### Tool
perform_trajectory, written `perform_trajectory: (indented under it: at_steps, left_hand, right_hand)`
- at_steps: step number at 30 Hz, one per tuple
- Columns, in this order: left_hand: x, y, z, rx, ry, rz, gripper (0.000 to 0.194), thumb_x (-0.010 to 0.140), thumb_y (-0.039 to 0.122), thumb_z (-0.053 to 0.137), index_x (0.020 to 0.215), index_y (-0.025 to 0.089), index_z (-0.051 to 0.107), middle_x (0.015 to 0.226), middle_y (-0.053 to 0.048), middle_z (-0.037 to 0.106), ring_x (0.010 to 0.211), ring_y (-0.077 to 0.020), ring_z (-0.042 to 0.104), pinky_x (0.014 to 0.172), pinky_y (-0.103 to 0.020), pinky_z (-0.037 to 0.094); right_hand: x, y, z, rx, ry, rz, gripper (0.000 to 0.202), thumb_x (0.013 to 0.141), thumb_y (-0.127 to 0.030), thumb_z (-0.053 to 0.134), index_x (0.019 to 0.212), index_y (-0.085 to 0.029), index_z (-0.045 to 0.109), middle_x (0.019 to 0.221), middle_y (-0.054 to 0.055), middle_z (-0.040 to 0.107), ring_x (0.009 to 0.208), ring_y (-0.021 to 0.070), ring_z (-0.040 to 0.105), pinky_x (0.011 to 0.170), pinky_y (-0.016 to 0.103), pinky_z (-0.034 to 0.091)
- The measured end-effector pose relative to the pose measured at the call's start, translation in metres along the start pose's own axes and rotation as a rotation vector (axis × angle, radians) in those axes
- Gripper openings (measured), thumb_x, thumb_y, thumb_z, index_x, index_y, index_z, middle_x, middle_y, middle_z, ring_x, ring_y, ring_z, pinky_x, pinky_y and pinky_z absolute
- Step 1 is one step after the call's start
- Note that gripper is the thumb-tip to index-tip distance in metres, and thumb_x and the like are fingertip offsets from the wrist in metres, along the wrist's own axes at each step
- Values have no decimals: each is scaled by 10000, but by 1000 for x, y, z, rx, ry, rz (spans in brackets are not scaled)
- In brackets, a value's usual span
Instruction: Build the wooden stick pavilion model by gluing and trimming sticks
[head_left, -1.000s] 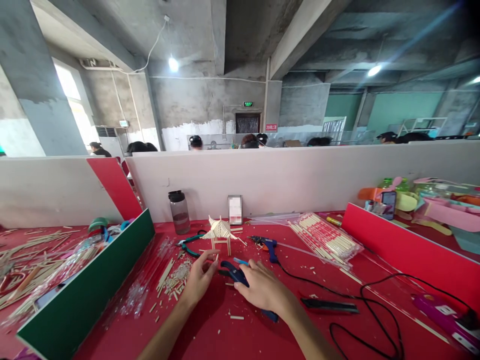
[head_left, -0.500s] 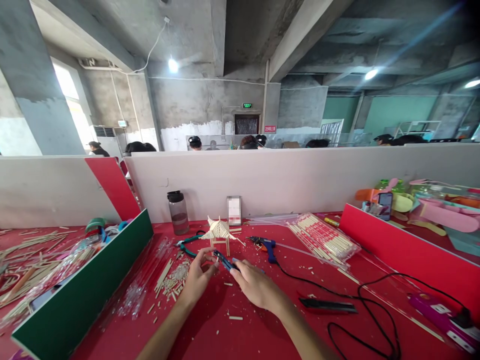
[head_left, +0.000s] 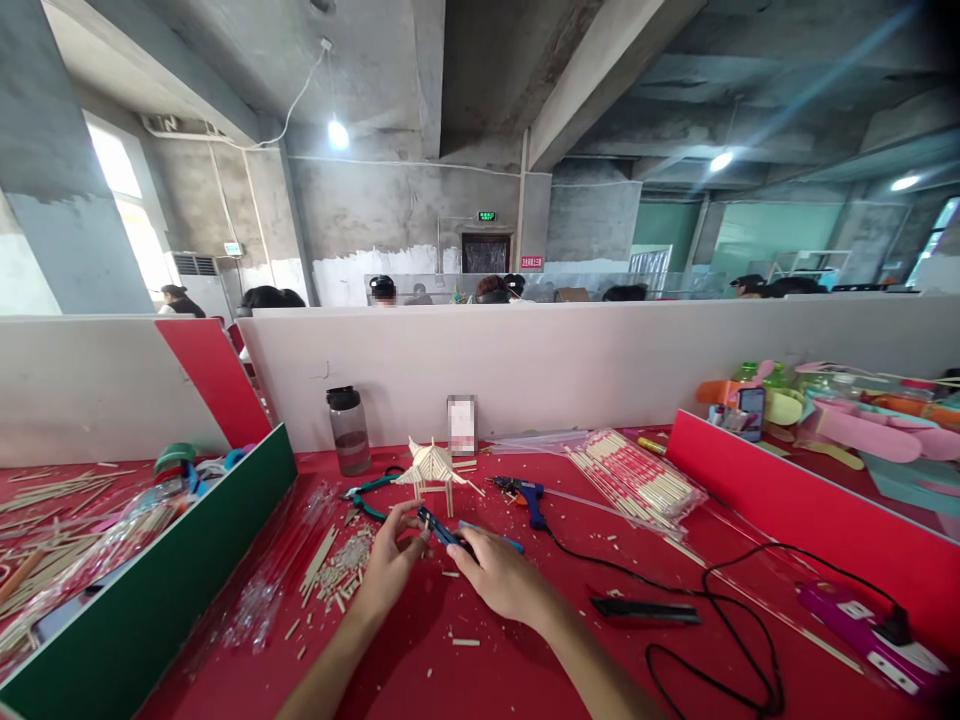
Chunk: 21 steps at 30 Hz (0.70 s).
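My right hand (head_left: 504, 572) is closed round blue-handled pliers (head_left: 436, 527), whose dark jaws point up and left. Thumb and fingers pinched, my left hand (head_left: 395, 555) is at the jaws with what looks like a small piece of pale stick, mostly hidden by the fingertips. Just beyond both hands stands a little pavilion model (head_left: 429, 465) made of pale sticks, with a peaked roof and thin legs. Cut stick bits (head_left: 345, 565) lie heaped left of my left hand. Green-handled pliers (head_left: 367, 497) rest behind that heap.
A blue glue gun (head_left: 532, 498) trails a black cord to the right. Past it lies a bag of sticks (head_left: 637, 478). A black utility knife (head_left: 645, 610) is at front right. A water bottle (head_left: 349, 432) stands at back left. Green (head_left: 187, 560) and red (head_left: 795, 540) dividers flank the workspace.
The view has shifted slightly, so everything sits a little further left. Both hands keep nearly the same pose at the pliers, and more of the blue handles shows.
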<state>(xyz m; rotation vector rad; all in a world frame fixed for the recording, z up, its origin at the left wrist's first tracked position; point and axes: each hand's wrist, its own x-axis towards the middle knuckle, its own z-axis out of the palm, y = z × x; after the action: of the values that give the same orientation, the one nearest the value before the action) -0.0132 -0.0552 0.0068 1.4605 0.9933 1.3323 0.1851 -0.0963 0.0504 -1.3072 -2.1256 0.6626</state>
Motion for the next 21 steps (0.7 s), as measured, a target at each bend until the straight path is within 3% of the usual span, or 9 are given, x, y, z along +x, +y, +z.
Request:
perform_trajectory:
  at_steps: [5,13,21]
  left_hand:
    - [0,2,0,21,-1,28,477,812,412,682,1200,183,524,848,2,629,639,-156,650,652,-302,530]
    - [-1,4,3,33,19,41,470,815,426,669,1202,206,519,894,0,614,651,-142,637,650,-287,530]
    - [-1,4,4,23,20,46,470,814,403,663,1216,212,516,892,3,611,620,-132,625,631,-283,527]
  right_hand:
    - [1,1,2,4,-3,17,366,1035,-412,364,1077,-184,648,1026,105,735,972,244,690,767,280,432]
    - [3,6,6,37,29,-14,372,1035,-394,367,1144,-175,648,1073,113,730,1014,236,677,817,274,434]
    - [4,5,-1,38,-10,1,381,1036,-424,363,1060,-185,658,867,56,715,796,193,662,660,241,394]
